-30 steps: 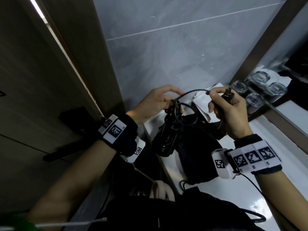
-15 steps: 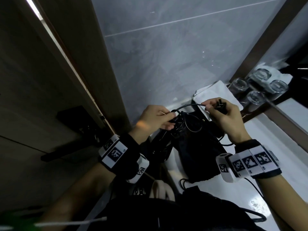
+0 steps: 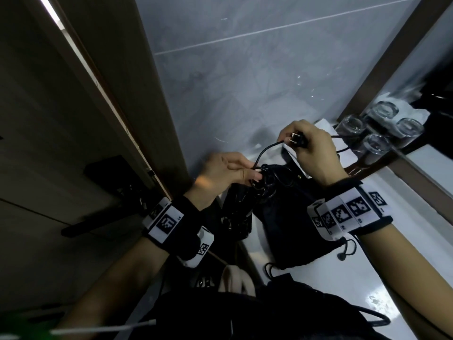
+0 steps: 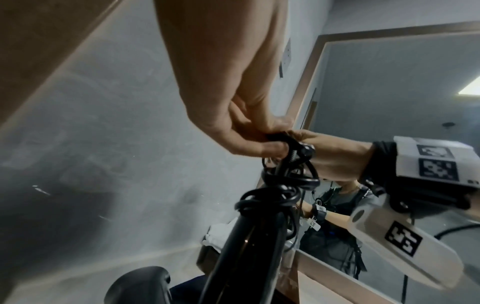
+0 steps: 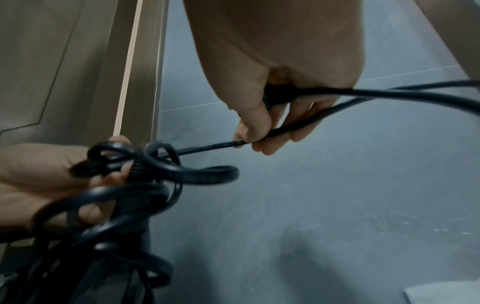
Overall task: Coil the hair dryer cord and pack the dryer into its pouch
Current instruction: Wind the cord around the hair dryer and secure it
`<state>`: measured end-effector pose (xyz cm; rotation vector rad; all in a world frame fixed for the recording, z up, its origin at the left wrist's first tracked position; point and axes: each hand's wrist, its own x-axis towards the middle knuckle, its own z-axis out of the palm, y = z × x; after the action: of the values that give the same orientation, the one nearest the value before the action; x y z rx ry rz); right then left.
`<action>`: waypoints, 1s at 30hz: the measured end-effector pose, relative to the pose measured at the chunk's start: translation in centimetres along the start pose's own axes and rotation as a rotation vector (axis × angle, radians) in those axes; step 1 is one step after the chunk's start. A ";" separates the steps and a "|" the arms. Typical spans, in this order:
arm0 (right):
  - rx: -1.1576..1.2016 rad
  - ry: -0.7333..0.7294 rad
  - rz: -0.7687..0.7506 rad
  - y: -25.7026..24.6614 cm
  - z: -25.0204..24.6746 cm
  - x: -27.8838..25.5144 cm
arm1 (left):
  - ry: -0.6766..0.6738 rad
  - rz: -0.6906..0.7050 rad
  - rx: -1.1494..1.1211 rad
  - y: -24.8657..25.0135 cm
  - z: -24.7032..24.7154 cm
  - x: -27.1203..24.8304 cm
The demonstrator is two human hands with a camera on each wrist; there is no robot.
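Observation:
The black hair dryer [image 3: 239,209] hangs upright at the counter's left edge, its handle [image 4: 246,246] wrapped at the top in black cord coils [image 3: 267,177]. My left hand [image 3: 255,173] pinches those coils [image 4: 280,185] between thumb and fingers. My right hand [image 3: 286,139] is above and to the right, gripping the plug [image 3: 296,141] in its palm. Its fingertips pinch the last stretch of cord [image 5: 213,147], which runs taut down to the coils [image 5: 145,185]. The black drawstring pouch [image 3: 294,229] lies on the white counter [image 3: 318,290] under my right wrist.
A grey tiled wall stands close behind the hands and a wooden door frame [image 3: 137,133] to the left. Upturned glasses [image 3: 353,125] and a white cloth [image 3: 323,125] sit at the back right by the mirror. The pouch's drawstring [image 3: 345,251] trails to the right.
The loose loop of cord between my hands has shortened to a short taut length. My right hand has carried the plug up over the coils. The left hand keeps its pinch.

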<state>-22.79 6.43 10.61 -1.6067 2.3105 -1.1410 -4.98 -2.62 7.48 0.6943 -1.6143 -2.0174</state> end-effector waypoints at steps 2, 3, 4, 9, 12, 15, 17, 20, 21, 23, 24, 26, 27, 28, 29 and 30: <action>-0.031 -0.002 -0.085 -0.8 0.1 0.5 | -0.007 0.016 0.013 -0.1 0.0 0.1; -0.031 -0.018 -0.128 -1.1 0.2 0.7 | -0.006 0.018 0.019 -0.3 -0.1 0.1; -0.025 -0.044 -0.164 -1.4 0.3 0.8 | 0.002 0.016 0.023 -0.5 -0.1 0.0; 0.002 -0.219 -0.189 -2.1 1.7 0.0 | 0.096 0.005 -0.040 -1.8 0.1 0.3; 0.118 -0.305 -0.133 -2.3 1.8 -0.5 | 0.093 -0.013 -0.123 -1.9 0.2 0.4; 0.285 -0.377 -0.057 -2.7 1.2 -0.4 | 0.056 -0.029 -0.147 -1.9 0.2 0.3; 0.322 -0.369 -0.001 -2.5 1.0 -0.1 | 0.046 -0.029 -0.143 -1.9 0.2 0.3; 0.218 -0.253 0.008 -2.0 0.7 -0.1 | 0.063 -0.006 -0.112 -1.9 0.0 0.3; 0.180 -0.218 0.007 -1.8 0.6 -0.2 | 0.075 0.009 -0.087 -1.8 0.0 0.3; 0.125 -0.180 -0.004 -1.4 0.5 -0.4 | 0.116 0.043 -0.015 -1.9 -0.1 0.3; 0.120 -0.180 -0.017 -1.4 0.6 -0.5 | 0.138 0.056 0.028 -2.0 -0.1 0.3; 0.149 -0.211 -0.040 -1.5 0.7 -0.7 | 0.158 0.062 0.111 -2.5 -0.3 0.2; 0.156 -0.234 -0.050 -1.4 0.9 -0.7 | 0.162 0.052 0.141 -2.9 -0.5 0.0; 0.150 -0.264 -0.048 -1.2 1.1 -0.8 | 0.167 0.039 0.160 -3.5 -0.6 -0.4; 0.133 -0.305 -0.026 -1.0 1.3 -0.9 | 0.176 0.026 0.171 -4.1 -0.7 -0.8; 0.110 -0.354 0.010 -0.8 1.5 -1.0 | 0.188 0.019 0.174 -4.6 -0.8 -1.3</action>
<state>-21.04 6.37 9.72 -1.6037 1.9940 -0.8789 -3.68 -1.45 2.98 0.9001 -1.6897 -1.7549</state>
